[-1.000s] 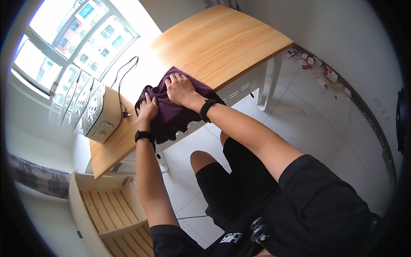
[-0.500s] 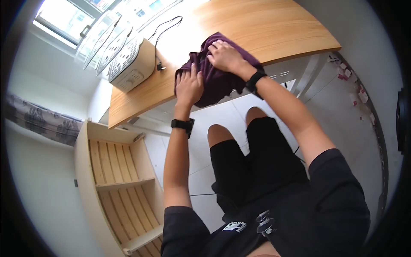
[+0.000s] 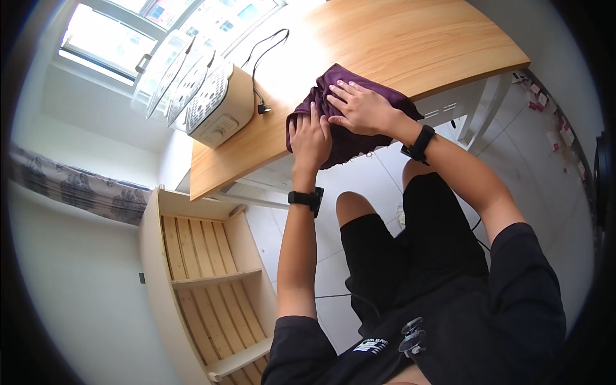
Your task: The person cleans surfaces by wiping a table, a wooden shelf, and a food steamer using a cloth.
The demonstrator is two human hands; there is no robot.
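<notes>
A person's right hand point(image 3: 364, 110) is resting palm-down on the upper part of a purple cloth point(image 3: 350, 145), its fingers spreading a little and its thumb pointing toward the left hand point(image 3: 311, 142). That left hand is lying on the cloth's left side, fingers extending and gapping only slightly; neither hand is visibly pinching fabric, though whether the palms are pressing hard cannot be told.

The cloth itself is lying bunched and creased across the near edge of a wooden desk point(image 3: 427, 42), its ragged lower border hanging toward the wearer's knees. That overhang is posing the plainest risk: were both hands to lift, the dangling weight could be dragging the cloth floorward. The folds gathering between the hands could also be doubling under, should the palms push toward each other.

Left of the cloth, a black plug point(image 3: 264, 109) is lying close by, its cord point(image 3: 256, 64) looping behind. A leftward sweep could be catching both, and, if the cord belongs to the pale appliance point(image 3: 239, 102) sitting farther left of the cloth, could be tugging that too. Below and left of the cloth, a slatted wooden shelf unit point(image 3: 151, 247) is standing well apart.
</notes>
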